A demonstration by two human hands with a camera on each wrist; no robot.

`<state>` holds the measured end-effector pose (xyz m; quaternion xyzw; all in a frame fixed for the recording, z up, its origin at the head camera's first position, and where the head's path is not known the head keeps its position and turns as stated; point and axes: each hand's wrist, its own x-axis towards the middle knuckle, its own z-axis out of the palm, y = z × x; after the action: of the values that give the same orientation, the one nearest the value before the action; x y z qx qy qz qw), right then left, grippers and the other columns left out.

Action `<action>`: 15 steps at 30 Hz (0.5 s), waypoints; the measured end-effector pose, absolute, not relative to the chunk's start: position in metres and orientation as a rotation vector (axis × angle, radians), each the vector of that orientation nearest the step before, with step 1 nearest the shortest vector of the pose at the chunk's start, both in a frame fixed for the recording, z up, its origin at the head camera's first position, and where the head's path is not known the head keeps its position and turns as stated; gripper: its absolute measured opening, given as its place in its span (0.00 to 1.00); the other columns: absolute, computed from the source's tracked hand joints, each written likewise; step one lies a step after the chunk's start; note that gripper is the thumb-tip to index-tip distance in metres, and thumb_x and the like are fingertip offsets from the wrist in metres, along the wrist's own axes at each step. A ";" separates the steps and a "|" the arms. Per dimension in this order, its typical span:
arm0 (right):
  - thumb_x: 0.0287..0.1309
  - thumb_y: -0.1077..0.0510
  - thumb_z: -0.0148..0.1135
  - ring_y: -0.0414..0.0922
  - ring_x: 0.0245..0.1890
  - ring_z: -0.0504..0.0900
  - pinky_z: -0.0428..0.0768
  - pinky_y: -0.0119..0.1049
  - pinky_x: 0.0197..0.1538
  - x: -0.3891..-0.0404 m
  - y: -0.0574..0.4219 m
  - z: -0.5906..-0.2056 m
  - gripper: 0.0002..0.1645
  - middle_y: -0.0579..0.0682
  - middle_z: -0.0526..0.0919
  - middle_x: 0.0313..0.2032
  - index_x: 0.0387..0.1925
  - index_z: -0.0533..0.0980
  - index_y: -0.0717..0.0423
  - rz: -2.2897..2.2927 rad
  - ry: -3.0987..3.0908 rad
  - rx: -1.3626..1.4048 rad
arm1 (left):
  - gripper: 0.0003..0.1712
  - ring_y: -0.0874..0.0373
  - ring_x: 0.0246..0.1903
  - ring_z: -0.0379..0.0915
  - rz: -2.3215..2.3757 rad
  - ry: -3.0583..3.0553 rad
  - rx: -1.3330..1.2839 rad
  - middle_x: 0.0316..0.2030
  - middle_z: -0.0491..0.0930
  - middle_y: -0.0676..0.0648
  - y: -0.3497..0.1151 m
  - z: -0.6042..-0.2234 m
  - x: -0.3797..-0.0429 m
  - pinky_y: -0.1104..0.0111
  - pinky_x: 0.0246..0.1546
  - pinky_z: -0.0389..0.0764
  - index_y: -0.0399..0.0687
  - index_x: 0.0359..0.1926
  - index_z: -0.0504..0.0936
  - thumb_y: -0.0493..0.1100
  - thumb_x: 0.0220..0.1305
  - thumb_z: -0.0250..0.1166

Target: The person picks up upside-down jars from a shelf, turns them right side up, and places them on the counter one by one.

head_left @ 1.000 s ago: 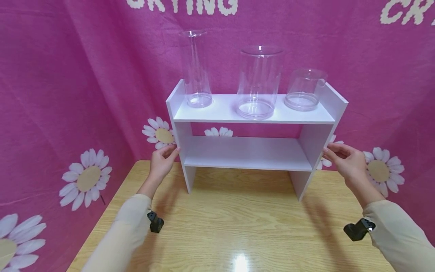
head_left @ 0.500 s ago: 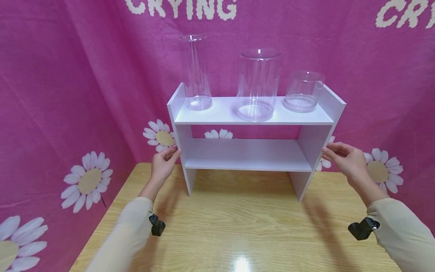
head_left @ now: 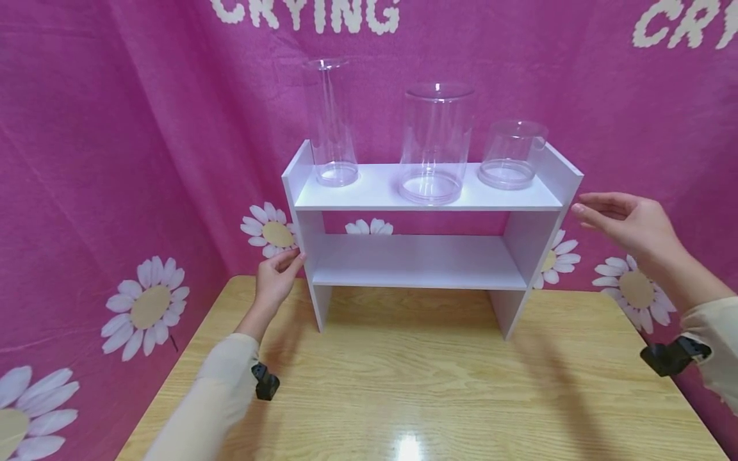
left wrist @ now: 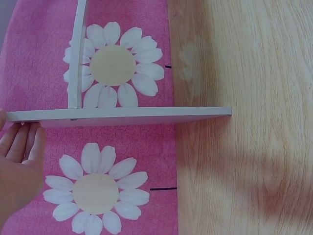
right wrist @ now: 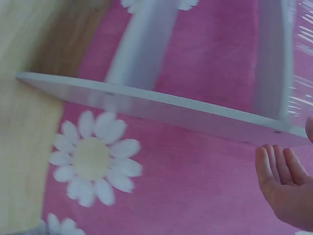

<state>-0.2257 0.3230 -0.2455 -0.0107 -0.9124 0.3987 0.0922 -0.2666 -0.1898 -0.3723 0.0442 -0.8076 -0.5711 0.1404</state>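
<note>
A white two-tier shelf (head_left: 415, 261) stands upright on the wooden table. My left hand (head_left: 277, 278) is at its left side panel (left wrist: 146, 113), pinching the panel's front edge, fingers on the outer face and thumb at the edge. To the right of the opposite side panel (right wrist: 181, 105), my right hand (head_left: 631, 224) is raised in the air, apart from it and holding nothing. On the top board stand a tall narrow clear cylinder vase (head_left: 331, 121), a wider clear cylinder vase (head_left: 436, 141) in the middle and a short clear cylinder vase (head_left: 510, 157) at the right.
The wood-grain table (head_left: 392, 384) reaches toward me in front of the shelf. A pink cloth (head_left: 173, 128) with daisies and white lettering hangs behind and at the sides. A small black camera (head_left: 674, 355) sits on the right wrist.
My right hand has let go of the shelf's right side panel and moved up and to the right. The left hand stays at its panel. The shelf and vases have kept their places.
</note>
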 end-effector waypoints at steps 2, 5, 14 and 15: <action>0.59 0.36 0.59 0.11 0.30 0.72 0.75 0.14 0.40 -0.227 0.322 -0.233 0.37 0.09 0.70 0.27 0.63 0.69 0.53 1.120 -2.722 -0.016 | 0.22 0.48 0.57 0.77 -1.651 -2.331 0.129 0.55 0.79 0.37 -0.190 -0.372 -0.266 0.67 0.57 0.79 0.36 0.57 0.78 0.44 0.66 0.61; 0.58 0.35 0.59 0.10 0.29 0.68 0.74 0.13 0.38 -0.229 0.318 -0.217 0.44 0.10 0.68 0.26 0.65 0.67 0.61 1.057 -2.714 -0.002 | 0.22 0.47 0.57 0.77 -1.657 -2.328 0.131 0.55 0.79 0.36 -0.190 -0.373 -0.266 0.63 0.58 0.78 0.36 0.57 0.78 0.44 0.66 0.61; 0.53 0.30 0.60 0.17 0.37 0.71 0.76 0.17 0.41 -0.239 0.299 -0.181 0.49 0.26 0.80 0.48 0.68 0.65 0.54 0.990 -2.717 -0.064 | 0.22 0.47 0.57 0.77 -1.661 -2.332 0.138 0.54 0.79 0.37 -0.191 -0.374 -0.266 0.64 0.58 0.78 0.37 0.57 0.78 0.44 0.66 0.61; 0.52 0.30 0.61 0.17 0.37 0.71 0.76 0.17 0.41 -0.242 0.296 -0.177 0.49 0.31 0.80 0.54 0.68 0.64 0.54 0.988 -2.722 -0.062 | 0.22 0.47 0.57 0.77 -1.657 -2.333 0.136 0.54 0.79 0.36 -0.191 -0.373 -0.266 0.64 0.59 0.78 0.36 0.57 0.77 0.44 0.66 0.61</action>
<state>-0.2416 0.2957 -0.1775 -0.0213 -0.9327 0.3387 0.1221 -0.2662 -0.1906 -0.3731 0.0471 -0.8066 -0.5729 0.1378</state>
